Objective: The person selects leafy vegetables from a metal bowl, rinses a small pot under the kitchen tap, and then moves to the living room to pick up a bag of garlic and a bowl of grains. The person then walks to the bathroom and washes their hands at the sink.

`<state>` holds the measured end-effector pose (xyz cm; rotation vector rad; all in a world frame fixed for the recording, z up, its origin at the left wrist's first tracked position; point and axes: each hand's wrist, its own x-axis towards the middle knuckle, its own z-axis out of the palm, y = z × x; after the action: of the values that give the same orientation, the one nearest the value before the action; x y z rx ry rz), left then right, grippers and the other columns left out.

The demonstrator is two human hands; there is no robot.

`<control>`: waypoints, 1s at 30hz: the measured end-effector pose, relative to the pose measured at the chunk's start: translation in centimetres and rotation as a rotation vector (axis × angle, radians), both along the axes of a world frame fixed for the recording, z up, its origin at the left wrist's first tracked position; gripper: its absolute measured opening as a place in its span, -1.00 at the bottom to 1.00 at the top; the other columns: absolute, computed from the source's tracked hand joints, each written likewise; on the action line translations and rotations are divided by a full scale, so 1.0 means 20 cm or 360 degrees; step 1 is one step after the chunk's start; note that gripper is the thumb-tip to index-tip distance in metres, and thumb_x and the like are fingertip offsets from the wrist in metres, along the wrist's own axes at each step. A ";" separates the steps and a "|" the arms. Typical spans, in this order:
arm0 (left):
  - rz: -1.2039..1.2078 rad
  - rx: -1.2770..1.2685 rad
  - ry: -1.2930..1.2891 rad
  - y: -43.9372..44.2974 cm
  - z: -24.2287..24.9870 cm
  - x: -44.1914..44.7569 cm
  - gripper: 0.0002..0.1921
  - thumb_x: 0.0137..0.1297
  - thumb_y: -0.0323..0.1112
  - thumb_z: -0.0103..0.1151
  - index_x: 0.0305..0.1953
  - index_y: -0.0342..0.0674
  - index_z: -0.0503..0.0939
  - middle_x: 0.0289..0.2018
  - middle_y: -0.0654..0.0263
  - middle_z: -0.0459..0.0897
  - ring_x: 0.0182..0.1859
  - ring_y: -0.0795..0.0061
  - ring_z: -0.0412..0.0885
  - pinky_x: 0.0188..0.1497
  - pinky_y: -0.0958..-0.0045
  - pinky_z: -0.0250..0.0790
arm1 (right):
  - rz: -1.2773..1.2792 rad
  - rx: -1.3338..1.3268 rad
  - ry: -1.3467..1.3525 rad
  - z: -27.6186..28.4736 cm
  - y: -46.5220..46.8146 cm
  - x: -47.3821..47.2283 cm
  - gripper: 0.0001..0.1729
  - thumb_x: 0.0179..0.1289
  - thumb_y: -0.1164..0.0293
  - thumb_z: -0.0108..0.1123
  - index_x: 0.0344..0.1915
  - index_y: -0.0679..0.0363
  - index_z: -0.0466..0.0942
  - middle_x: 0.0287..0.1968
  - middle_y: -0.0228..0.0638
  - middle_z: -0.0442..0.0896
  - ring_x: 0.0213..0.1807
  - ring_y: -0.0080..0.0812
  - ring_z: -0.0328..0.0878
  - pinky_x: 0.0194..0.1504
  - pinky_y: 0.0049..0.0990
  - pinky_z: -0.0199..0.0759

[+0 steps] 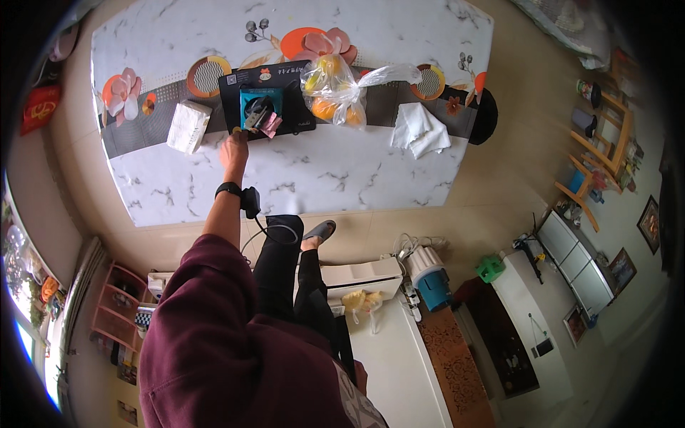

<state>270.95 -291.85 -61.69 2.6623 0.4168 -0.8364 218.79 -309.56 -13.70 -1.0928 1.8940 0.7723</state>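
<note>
My left hand reaches over the table to the near left corner of a flat black mat or bag, its fingers bent together. A small yellow thing shows at the fingertips; whether I grip it is unclear. On the black sheet lies a teal packet with a dark object and a crumpled pink piece on top. A white tissue pack lies left of my hand. Low in the view, beside my body, my right hand is mostly hidden.
A tied clear plastic bag of orange and yellow fruit stands right of the black sheet. Farther right lies a white cloth. The marble-patterned table has its near edge before my legs. A cable hangs from the device on my left wrist.
</note>
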 end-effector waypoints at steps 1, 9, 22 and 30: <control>0.0210 -0.0253 0.0044 0.00 -0.03 -0.01 -0.68 0.20 -0.06 0.06 -0.41 -0.22 0.58 -0.56 0.23 0.62 -0.49 0.34 0.59 -0.39 0.30 0.41 | 0.0061 0.0018 -0.0011 -0.01 0.00 0.00 -0.69 0.33 0.26 -0.02 -0.13 0.25 0.52 -0.31 -0.40 0.57 -0.29 -0.60 0.42 -0.22 -0.61 0.32; 0.0904 -0.0727 0.0083 -0.17 -0.20 -0.01 -0.66 0.27 -0.15 0.03 -0.51 -0.30 0.54 -0.71 0.33 0.51 -0.72 0.58 0.44 -0.70 0.51 0.27 | 0.0086 -0.0044 0.0031 -0.02 -0.01 0.03 -0.71 0.31 0.28 0.00 -0.15 0.25 0.53 -0.31 -0.38 0.58 -0.30 -0.60 0.44 -0.22 -0.61 0.34; -0.0048 0.0429 -0.0261 0.47 0.31 0.28 0.14 -0.26 -0.14 0.44 0.35 0.12 -0.14 0.30 0.16 0.09 0.33 0.05 0.03 0.28 -0.04 -0.07 | 0.0026 -0.0048 -0.0069 -0.01 0.03 0.02 -0.68 0.30 0.24 0.01 -0.17 0.26 0.53 -0.40 -0.37 0.57 -0.41 -0.62 0.43 -0.34 -0.64 0.33; 0.0200 0.0069 -0.0284 0.21 0.20 0.39 0.08 -0.20 0.06 0.35 0.30 -0.13 -0.12 0.11 -0.12 0.27 0.19 -0.04 0.20 0.22 0.10 0.05 | -0.0122 -0.0153 -0.0147 0.01 -0.03 0.06 -0.76 0.32 0.30 -0.01 -0.17 0.21 0.49 -0.58 -0.54 0.37 -0.55 -0.69 0.28 -0.50 -0.67 0.17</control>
<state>278.83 -287.70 -57.75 2.6890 0.5552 -0.5533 219.94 -310.22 -13.49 -1.0889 1.8990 0.5834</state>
